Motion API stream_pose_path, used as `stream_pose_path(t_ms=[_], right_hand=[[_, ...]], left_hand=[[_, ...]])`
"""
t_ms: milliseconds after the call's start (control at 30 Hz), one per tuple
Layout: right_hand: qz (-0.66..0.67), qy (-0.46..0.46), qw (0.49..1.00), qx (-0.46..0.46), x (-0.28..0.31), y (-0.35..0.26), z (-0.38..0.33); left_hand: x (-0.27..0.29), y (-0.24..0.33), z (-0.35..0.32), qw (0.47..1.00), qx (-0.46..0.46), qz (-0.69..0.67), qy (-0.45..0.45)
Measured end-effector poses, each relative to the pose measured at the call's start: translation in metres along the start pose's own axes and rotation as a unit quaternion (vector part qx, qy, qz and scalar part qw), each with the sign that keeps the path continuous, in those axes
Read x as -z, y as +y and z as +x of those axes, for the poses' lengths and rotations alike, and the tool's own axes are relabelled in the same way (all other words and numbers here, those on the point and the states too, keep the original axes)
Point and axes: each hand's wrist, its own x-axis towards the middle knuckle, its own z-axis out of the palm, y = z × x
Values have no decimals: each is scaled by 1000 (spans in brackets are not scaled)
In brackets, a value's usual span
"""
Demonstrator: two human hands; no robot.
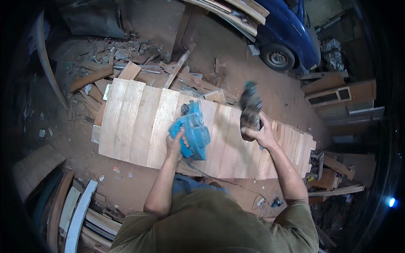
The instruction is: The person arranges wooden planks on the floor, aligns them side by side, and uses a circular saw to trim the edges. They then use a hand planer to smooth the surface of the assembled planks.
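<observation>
My left hand (pixel 174 142) is closed around the handle of a blue electric planer (pixel 197 131), tilted over the middle of a row of pale wooden boards (pixel 141 114). A dark cord (pixel 206 173) trails from the planer toward the boards' near edge. My right hand (pixel 262 134) grips a dark, long, rounded thing (pixel 252 110) with a bluish-green far end. It is raised above the boards to the right of the planer, and motion blur hides its exact kind. The boards lie side by side, forming a broad, slightly uneven surface.
Wood scraps (pixel 135 55) and offcuts litter the floor beyond the boards. A blue car (pixel 291 31) stands at the far right, near stacked planks (pixel 236 14). Curved wooden pieces (pixel 80 215) lean at the near left. Panels (pixel 337 97) are piled at the right.
</observation>
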Motion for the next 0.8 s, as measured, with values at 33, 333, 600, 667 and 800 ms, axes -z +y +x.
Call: stream_pose_path(t_ms=[33, 333, 600, 667, 800], right_hand=[[38, 40, 998, -5, -1, 11, 16], [57, 275, 949, 145, 43, -85, 200], [39, 309, 928, 206, 75, -157, 373], [17, 300, 927, 223, 69, -164, 402], [-48, 314, 912, 258, 36, -186, 453]], left_hand=[[0, -6, 5, 995, -38, 91, -2], [-12, -81, 18, 880, -237, 392, 124], [-32, -41, 90, 874, -273, 366, 165], [-40, -27, 76, 876, -247, 381, 165], [-28, -56, 64, 866, -248, 396, 182]])
